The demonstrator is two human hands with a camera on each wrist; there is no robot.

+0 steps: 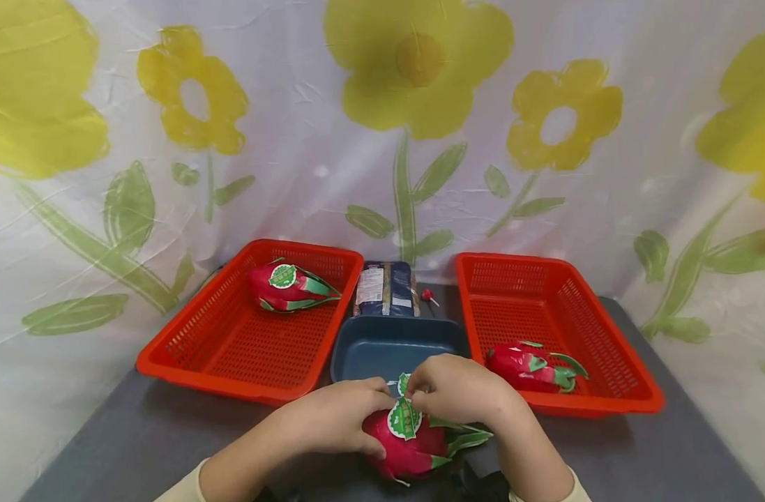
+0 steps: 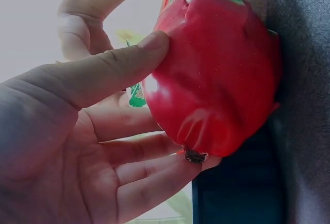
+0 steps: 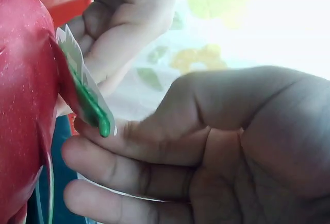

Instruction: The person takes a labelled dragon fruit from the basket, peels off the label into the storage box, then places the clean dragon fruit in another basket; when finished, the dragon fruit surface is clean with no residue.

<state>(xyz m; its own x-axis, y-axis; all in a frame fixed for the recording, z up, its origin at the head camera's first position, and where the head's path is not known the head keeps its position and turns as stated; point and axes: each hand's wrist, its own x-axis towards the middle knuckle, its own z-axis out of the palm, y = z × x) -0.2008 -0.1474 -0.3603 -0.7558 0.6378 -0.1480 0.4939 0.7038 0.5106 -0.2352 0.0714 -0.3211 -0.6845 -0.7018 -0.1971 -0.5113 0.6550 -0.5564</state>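
Note:
A red artificial-looking dragon fruit (image 1: pixel 413 450) with green leaf tips is at the front of the table. My left hand (image 1: pixel 335 417) holds it, thumb pressed on its skin in the left wrist view and fingers behind it. A round green-and-white sticker (image 1: pixel 404 420) shows on its upper side. A second green-and-white label (image 1: pixel 404 383) stands just beyond, between the hands. My right hand (image 1: pixel 460 387) has thumb and forefinger curled together at the sticker's edge, pinching it. In the right wrist view the sticker's white jagged edge (image 3: pixel 72 49) stands beside the fruit.
A red basket (image 1: pixel 244 390) at left bears one dragon fruit (image 1: pixel 284 286); another red basket (image 1: pixel 608 404) at right bears one more (image 1: pixel 526 366). Between them are a blue tray (image 1: pixel 401 328), a dark printed package (image 1: pixel 387 289) and a red lollipop (image 1: pixel 427 295). A flowered curtain (image 1: pixel 282 188) hangs behind.

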